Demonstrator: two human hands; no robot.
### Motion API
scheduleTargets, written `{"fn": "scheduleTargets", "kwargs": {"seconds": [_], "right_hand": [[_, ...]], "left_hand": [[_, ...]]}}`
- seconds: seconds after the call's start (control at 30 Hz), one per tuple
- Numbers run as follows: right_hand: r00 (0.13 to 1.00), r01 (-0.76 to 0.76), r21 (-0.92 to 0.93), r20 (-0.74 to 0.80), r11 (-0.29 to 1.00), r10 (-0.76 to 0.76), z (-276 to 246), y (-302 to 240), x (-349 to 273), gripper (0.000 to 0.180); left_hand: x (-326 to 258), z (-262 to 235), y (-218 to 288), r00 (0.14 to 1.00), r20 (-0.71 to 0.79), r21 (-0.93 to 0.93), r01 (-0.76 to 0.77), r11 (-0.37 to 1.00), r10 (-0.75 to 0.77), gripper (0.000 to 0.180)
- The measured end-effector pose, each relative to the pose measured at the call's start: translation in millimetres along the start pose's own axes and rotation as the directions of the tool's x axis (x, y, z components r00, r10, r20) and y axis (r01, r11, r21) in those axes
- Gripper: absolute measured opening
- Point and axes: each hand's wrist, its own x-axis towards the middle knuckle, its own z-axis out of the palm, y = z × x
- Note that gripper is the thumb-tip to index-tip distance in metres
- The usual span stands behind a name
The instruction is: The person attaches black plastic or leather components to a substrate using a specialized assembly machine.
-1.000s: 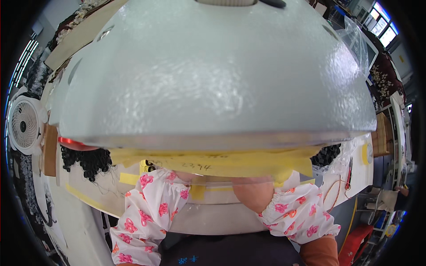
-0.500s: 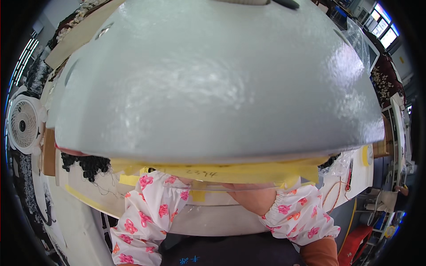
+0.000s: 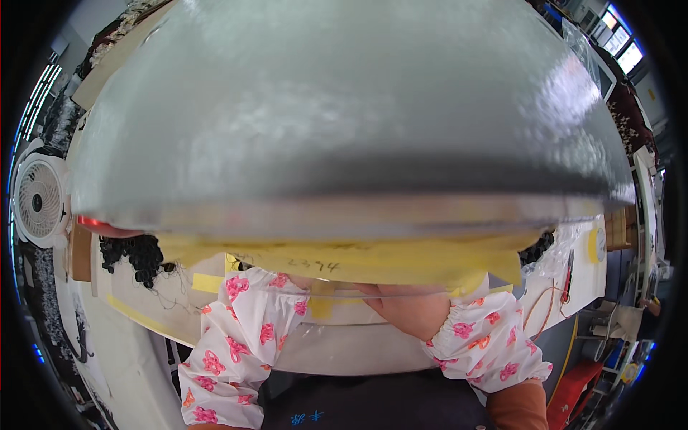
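A large glossy grey-white curved panel [image 3: 344, 107], very close and blurred along its lower edge, fills the upper view and hides most of the work area. Below that edge hangs a yellow strip [image 3: 401, 261] with handwriting on it. My right hand [image 3: 408, 309] reaches in under the strip; its back shows, but its fingers are hidden. Only a sliver of skin shows of my left hand [image 3: 302, 282], past its sleeve; its fingers are out of sight. What either hand holds cannot be seen. A clear sheet edge [image 3: 358, 295] runs across in front of the hands.
Black curly strands [image 3: 136, 258] lie on the pale table [image 3: 150, 304] at left, with loose threads. At right are clear plastic wrap [image 3: 566, 247], a yellow tape roll [image 3: 596, 246] and a reddish cord [image 3: 548, 304]. A white fan [image 3: 39, 201] stands far left.
The grey panel's lower edge sits higher and looks closer and more blurred, and more of the yellow strip shows. Both sleeved arms have hardly moved.
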Motion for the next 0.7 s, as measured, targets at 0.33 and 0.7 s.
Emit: {"fn": "scheduleTargets", "kwargs": {"seconds": [0.33,0.7], "right_hand": [[0.999,-0.010,-0.123,-0.044,0.992,0.005,-10,-4,-1,0.054],[0.933,0.049,-0.115,-0.349,0.992,-0.087,-26,29,6,0.028]], "left_hand": [[-2,-16,22,0.998,-0.001,0.050,0.066,0.997,-0.066,0.021],[-17,-40,63,0.935,-0.197,0.090,-0.282,0.955,0.295,0.011]]}}
